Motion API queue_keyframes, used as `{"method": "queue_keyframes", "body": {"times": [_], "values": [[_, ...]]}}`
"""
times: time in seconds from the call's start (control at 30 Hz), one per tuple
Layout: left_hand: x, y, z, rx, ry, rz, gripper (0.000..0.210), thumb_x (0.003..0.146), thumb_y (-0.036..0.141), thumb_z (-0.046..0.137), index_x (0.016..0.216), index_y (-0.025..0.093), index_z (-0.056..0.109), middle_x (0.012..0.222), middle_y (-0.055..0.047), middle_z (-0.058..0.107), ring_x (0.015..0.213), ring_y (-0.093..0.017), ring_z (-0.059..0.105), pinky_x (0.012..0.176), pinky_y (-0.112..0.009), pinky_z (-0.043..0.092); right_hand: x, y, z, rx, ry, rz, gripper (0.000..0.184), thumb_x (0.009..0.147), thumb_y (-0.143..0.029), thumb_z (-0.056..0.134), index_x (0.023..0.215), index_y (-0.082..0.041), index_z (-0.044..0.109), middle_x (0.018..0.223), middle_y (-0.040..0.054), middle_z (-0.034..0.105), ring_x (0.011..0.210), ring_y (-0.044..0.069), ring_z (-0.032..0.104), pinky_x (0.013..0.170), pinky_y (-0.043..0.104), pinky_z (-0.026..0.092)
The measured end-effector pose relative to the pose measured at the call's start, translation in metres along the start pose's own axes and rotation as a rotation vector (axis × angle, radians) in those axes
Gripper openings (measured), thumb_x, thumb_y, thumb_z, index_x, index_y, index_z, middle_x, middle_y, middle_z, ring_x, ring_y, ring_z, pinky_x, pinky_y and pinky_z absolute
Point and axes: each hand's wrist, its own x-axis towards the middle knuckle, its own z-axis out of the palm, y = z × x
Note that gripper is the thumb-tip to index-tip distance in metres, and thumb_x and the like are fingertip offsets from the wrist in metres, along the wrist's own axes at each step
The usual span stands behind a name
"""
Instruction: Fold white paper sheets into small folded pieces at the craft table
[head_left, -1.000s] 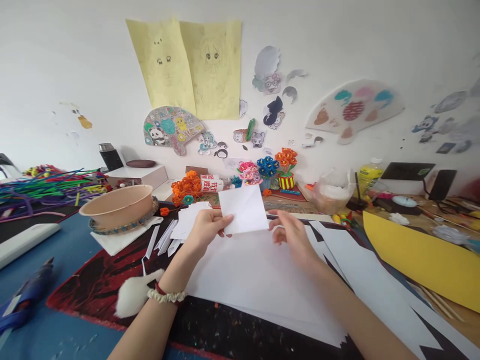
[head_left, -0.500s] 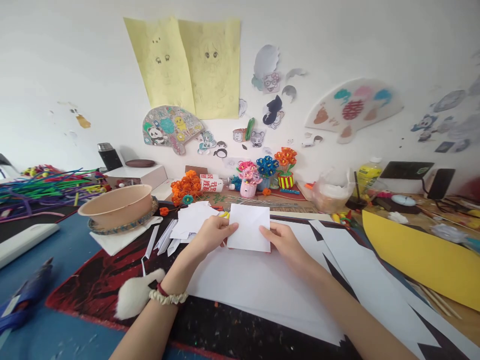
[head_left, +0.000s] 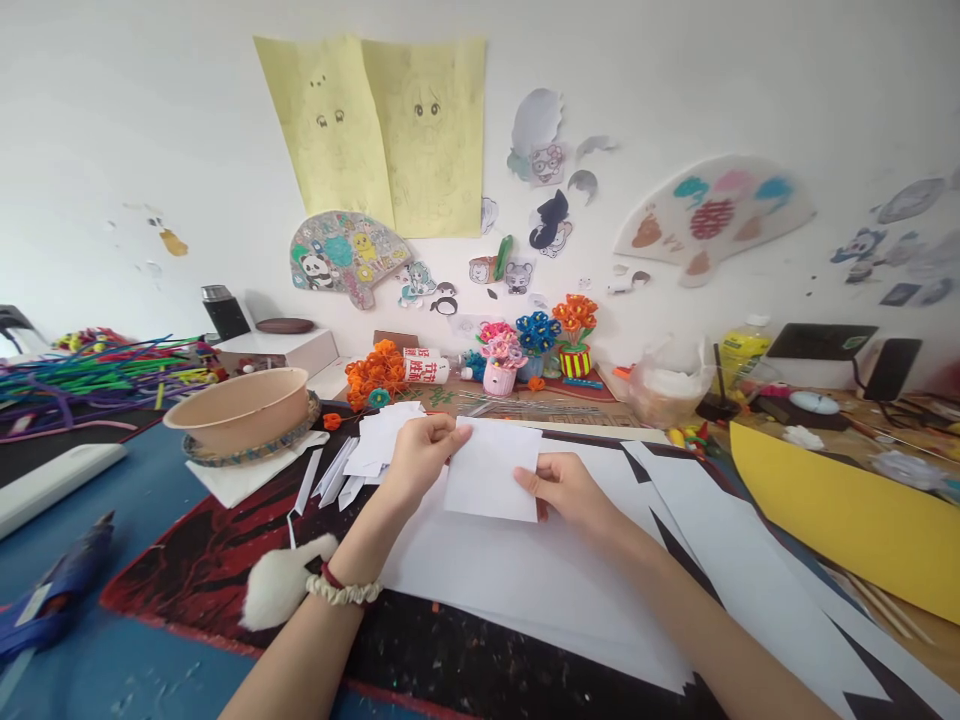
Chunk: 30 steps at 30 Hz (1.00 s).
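Note:
Between my two hands is a small white sheet of paper (head_left: 491,475), roughly square and held a little above larger white sheets (head_left: 517,580). My left hand (head_left: 426,455) pinches its upper left corner, thumb on the front face. At its right edge, my right hand (head_left: 566,490) grips with the thumb in front and the fingers partly hidden behind. Left of the small sheet lies a pile of white paper pieces (head_left: 375,450), with narrow folded strips (head_left: 335,475) beside it.
A pinkish bowl (head_left: 236,410) stands left, near a white fluffy object (head_left: 281,590) and a blue glue gun (head_left: 64,590). Pipe-cleaner flowers (head_left: 502,350) line the back by the wall. Yellow card (head_left: 847,510) and white paper strips (head_left: 735,540) lie to the right.
The small paper has come slightly lower and tilted. My left hand has shifted up to its upper left corner, while my right hand has moved slightly down along its right edge.

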Motion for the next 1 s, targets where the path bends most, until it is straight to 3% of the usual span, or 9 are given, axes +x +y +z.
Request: {"method": "queue_keyframes", "body": {"times": [0.23,0.4,0.53,0.63,0.73,0.8,0.87,0.93,1.0], "values": [[-0.001,0.007,0.002,0.08,0.057,0.085,0.042,0.081,0.049,0.051,0.055,0.018,0.04,0.054,0.004,0.035,0.051,-0.009,0.034,0.046,-0.021,0.026,-0.006,-0.011,0.001,0.011,-0.044,0.023,0.047,0.067,-0.06,0.069,0.062,-0.014,0.062,0.055,0.0026,0.06,0.048,0.014,0.052,0.048,0.026,0.039],[-0.003,0.014,0.003,0.022,-0.007,0.07,0.039,0.083,0.043,0.05,0.054,0.017,0.043,0.053,0.003,0.041,0.053,-0.01,0.042,0.051,-0.021,0.035,-0.01,-0.015,-0.001,0.147,0.079,0.018,0.044,0.069,-0.057,0.069,0.065,-0.013,0.064,0.07,0.0047,0.065,0.062,0.016,0.056,0.057,0.027,0.041],[-0.006,0.017,0.005,-0.025,-0.028,0.054,0.029,0.08,0.042,0.054,0.068,0.016,0.055,0.062,0.002,0.048,0.058,-0.011,0.046,0.055,-0.021,0.039,-0.009,-0.017,-0.003,0.186,0.157,-0.008,0.04,0.072,-0.052,0.069,0.064,-0.013,0.064,0.068,0.0046,0.064,0.065,0.018,0.057,0.061,0.029,0.042],[-0.007,0.017,0.004,0.049,-0.059,0.08,0.029,0.079,0.041,0.055,0.064,0.015,0.055,0.061,0.002,0.047,0.058,-0.011,0.044,0.054,-0.021,0.037,-0.007,-0.018,-0.008,0.158,0.197,-0.013,0.037,0.072,-0.051,0.069,0.068,-0.014,0.067,0.07,0.0048,0.064,0.067,0.018,0.057,0.062,0.029,0.043],[-0.008,0.017,0.005,0.191,-0.172,0.105,0.032,0.079,0.04,0.054,0.058,0.015,0.054,0.06,0.002,0.048,0.057,-0.011,0.043,0.051,-0.022,0.032,-0.006,-0.02,-0.015,0.1,0.296,-0.052,0.035,0.071,-0.05,0.07,0.081,-0.017,0.069,0.075,0.0036,0.065,0.064,0.015,0.056,0.062,0.028,0.043],[-0.01,0.017,0.008,0.274,-0.249,0.129,0.034,0.081,0.04,0.052,0.058,0.015,0.054,0.057,0.002,0.047,0.055,-0.011,0.041,0.049,-0.022,0.029,-0.007,-0.023,-0.018,0.057,0.25,-0.042,0.038,0.072,-0.052,0.069,0.086,-0.017,0.069,0.075,0.0037,0.065,0.06,0.014,0.055,0.06,0.028,0.043],[-0.013,0.017,0.013,0.323,-0.315,0.166,0.035,0.082,0.04,0.051,0.057,0.015,0.054,0.053,0.004,0.043,0.053,-0.01,0.038,0.049,-0.022,0.028,-0.009,-0.025,-0.017,0.023,0.095,-0.013,0.039,0.073,-0.053,0.067,0.086,-0.016,0.069,0.075,0.0044,0.065,0.06,0.014,0.054,0.059,0.028,0.043],[-0.015,0.016,0.018,0.336,-0.355,0.189,0.035,0.083,0.039,0.052,0.058,0.016,0.056,0.05,0.004,0.041,0.052,-0.009,0.035,0.049,-0.022,0.027,-0.011,-0.026,-0.014,-0.004,-0.041,0.003,0.038,0.072,-0.052,0.069,0.078,-0.015,0.069,0.072,0.0033,0.063,0.063,0.014,0.053,0.058,0.026,0.042],[-0.016,0.015,0.021,0.308,-0.358,0.171,0.031,0.082,0.038,0.053,0.062,0.016,0.06,0.052,0.004,0.045,0.052,-0.01,0.037,0.05,-0.022,0.028,-0.011,-0.026,-0.01,-0.017,-0.072,-0.006,0.037,0.068,-0.052,0.072,0.066,-0.015,0.066,0.064,0.0008,0.059,0.061,0.014,0.05,0.055,0.025,0.039]]}}
